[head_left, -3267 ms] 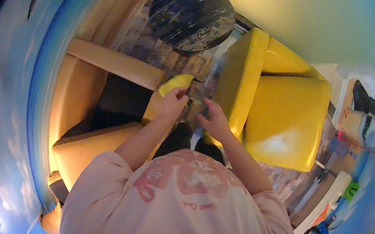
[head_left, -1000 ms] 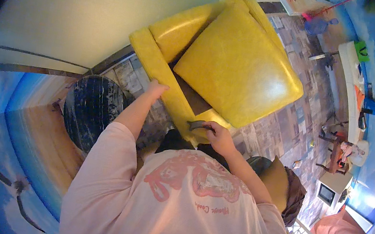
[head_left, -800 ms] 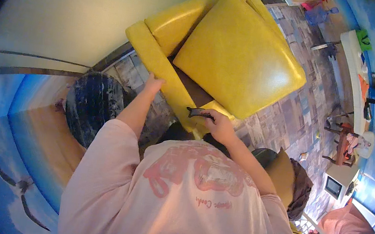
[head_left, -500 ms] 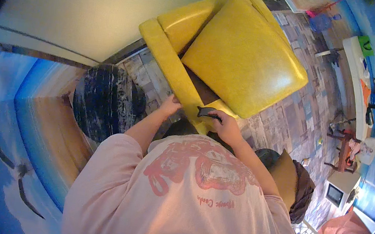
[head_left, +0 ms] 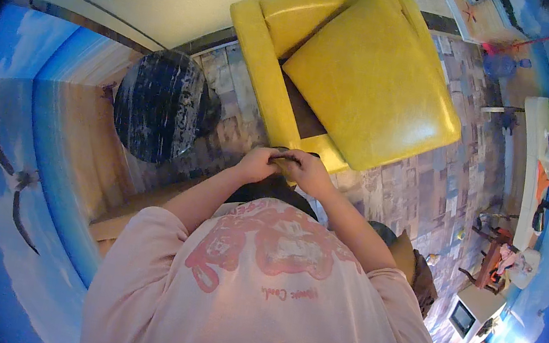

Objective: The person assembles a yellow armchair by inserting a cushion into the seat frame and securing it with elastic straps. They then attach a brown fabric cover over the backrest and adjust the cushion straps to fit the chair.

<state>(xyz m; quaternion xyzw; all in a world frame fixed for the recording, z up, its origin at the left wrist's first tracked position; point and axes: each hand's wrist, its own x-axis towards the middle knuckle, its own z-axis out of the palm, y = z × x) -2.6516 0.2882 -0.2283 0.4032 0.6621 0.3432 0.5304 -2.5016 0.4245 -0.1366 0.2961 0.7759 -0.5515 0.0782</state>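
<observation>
Left hand (head_left: 259, 164) and right hand (head_left: 309, 171) are gripping a dark strip (head_left: 283, 149) crosswise between them, near the armchair's corner (head_left: 284, 132).

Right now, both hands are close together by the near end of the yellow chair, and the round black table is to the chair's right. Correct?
Not quite: the head view shows the table to the left of the chair. The left hand and right hand are close together by its near end.
</observation>
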